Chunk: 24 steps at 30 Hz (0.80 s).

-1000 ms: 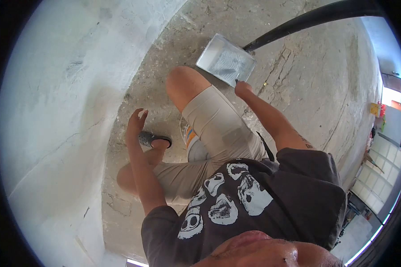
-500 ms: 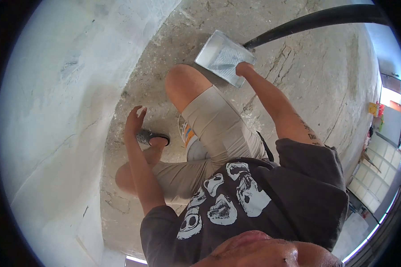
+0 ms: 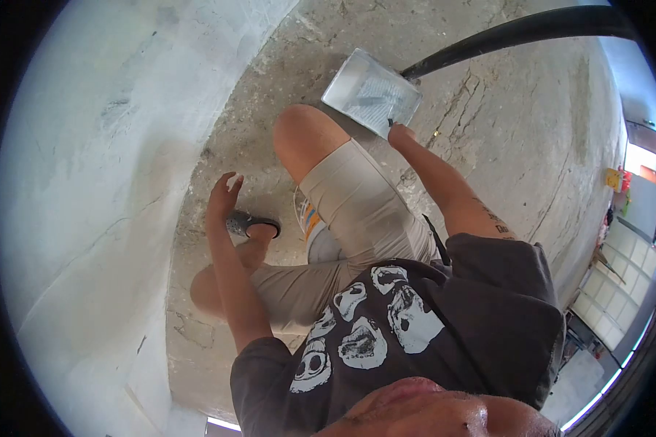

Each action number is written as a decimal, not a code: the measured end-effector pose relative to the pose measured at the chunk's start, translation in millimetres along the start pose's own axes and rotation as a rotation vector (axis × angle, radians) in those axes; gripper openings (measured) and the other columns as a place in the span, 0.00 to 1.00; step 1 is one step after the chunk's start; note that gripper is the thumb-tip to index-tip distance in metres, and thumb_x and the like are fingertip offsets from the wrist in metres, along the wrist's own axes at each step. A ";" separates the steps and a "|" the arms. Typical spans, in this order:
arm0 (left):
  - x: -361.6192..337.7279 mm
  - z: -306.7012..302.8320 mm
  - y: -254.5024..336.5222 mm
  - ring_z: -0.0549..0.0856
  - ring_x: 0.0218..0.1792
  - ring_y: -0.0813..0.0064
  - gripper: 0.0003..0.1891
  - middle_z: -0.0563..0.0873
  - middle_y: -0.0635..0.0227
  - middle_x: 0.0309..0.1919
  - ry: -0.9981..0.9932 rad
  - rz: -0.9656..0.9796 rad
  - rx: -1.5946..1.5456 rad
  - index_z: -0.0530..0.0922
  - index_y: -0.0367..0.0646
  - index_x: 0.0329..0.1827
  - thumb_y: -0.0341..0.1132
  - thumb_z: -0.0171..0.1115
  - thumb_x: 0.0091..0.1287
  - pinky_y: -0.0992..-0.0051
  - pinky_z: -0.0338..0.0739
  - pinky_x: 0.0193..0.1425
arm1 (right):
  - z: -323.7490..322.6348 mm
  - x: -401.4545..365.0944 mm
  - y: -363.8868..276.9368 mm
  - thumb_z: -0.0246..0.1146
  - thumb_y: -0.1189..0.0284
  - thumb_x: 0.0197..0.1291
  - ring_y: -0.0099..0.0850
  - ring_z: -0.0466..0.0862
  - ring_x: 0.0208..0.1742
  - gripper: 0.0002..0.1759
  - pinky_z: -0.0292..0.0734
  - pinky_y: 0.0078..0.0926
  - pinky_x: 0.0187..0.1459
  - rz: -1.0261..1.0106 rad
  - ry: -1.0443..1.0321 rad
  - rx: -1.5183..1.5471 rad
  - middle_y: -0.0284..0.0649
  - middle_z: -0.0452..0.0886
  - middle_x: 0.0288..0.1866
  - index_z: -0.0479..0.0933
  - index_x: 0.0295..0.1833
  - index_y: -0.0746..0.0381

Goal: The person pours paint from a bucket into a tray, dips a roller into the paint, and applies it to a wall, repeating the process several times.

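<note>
At the near edge of a pale paint tray (image 3: 350,79), my right hand (image 3: 401,136) is closed around something with a short dark end showing past the fingers; the rest of it is hidden by the hand. The tray lies on the floor, its ribbed part wet with whitish paint and marked by a grey smear. My left hand (image 3: 224,195) hangs over the floor beside my foot, fingers apart and holding nothing.
A whitish painted wall (image 3: 102,182) rises along the left. From the upper right, a thick black pole (image 3: 517,38) reaches to the tray. A bucket (image 3: 325,244) stands partly hidden beneath my leg. The concrete floor (image 3: 517,109) is cracked.
My right hand has drawn back toward me, from over the tray to its near edge, and a dark end now shows at its fingers. My left hand is nearly still.
</note>
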<state>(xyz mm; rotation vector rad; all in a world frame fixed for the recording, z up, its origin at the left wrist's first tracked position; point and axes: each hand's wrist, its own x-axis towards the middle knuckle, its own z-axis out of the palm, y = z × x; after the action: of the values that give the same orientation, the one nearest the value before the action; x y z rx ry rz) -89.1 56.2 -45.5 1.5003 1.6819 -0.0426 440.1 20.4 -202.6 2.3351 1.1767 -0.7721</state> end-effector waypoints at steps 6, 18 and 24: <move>0.2 4.5 -13.1 0.82 0.60 0.47 0.29 0.81 0.48 0.61 -0.024 -0.038 0.008 0.76 0.45 0.66 0.56 0.61 0.71 0.59 0.77 0.61 | -21.1 14.9 -21.7 0.50 0.68 0.70 0.43 0.81 0.64 0.20 0.79 0.39 0.61 0.019 -0.039 0.034 0.48 0.81 0.63 0.75 0.63 0.63; 6.7 11.5 -22.3 0.83 0.59 0.48 0.28 0.82 0.47 0.59 -0.055 -0.066 -0.005 0.76 0.45 0.65 0.56 0.60 0.71 0.59 0.77 0.61 | -66.0 58.9 -52.7 0.47 0.67 0.71 0.45 0.83 0.62 0.21 0.79 0.40 0.60 0.016 0.038 0.076 0.49 0.82 0.61 0.78 0.60 0.64; 6.6 13.9 -24.7 0.86 0.51 0.54 0.28 0.86 0.46 0.48 -0.023 -0.009 0.000 0.76 0.46 0.65 0.56 0.60 0.71 0.61 0.77 0.56 | -53.0 58.7 -52.2 0.45 0.66 0.72 0.46 0.82 0.63 0.22 0.77 0.42 0.62 0.030 0.053 0.141 0.50 0.82 0.61 0.78 0.60 0.64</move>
<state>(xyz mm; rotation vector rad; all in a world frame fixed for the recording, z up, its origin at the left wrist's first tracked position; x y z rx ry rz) -101.1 47.2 -70.3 1.4873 1.6706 -0.0646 441.3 115.1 -205.6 2.4968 1.1397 -0.8114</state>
